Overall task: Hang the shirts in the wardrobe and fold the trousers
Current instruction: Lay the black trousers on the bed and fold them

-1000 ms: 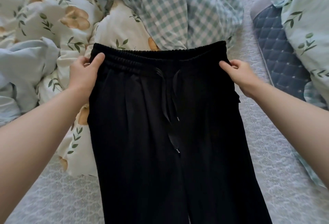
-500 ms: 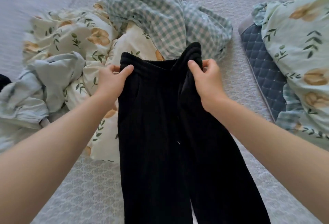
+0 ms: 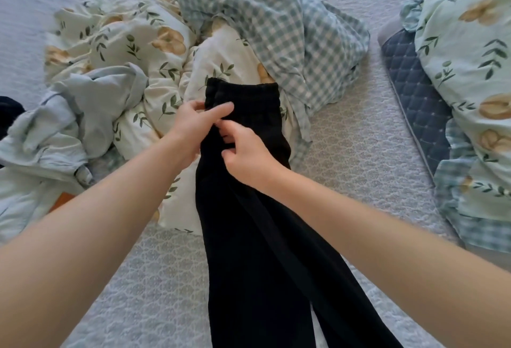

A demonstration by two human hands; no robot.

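Trousers [image 3: 249, 223] halved lengthwise, leg on leg, running down bed [image 3: 359, 168]. Waistband end sits up on floral quilt [image 3: 124, 38].
Left hand [image 3: 193, 123] pinches waistband's left edge, thumb on top. Right hand [image 3: 249, 159] just below, fingers curled into cloth.
My read: square waistband corners and seams, smooth legs flat, then fold hem to waist. Quilt lumpy, so slide onto flat bed first.

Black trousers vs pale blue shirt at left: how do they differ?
The black trousers are doubled lengthwise and stretched out; the pale blue shirt lies crumpled. The left hand and right hand hold the trousers near the waistband; nothing touches the shirt. Both lie on the bed.
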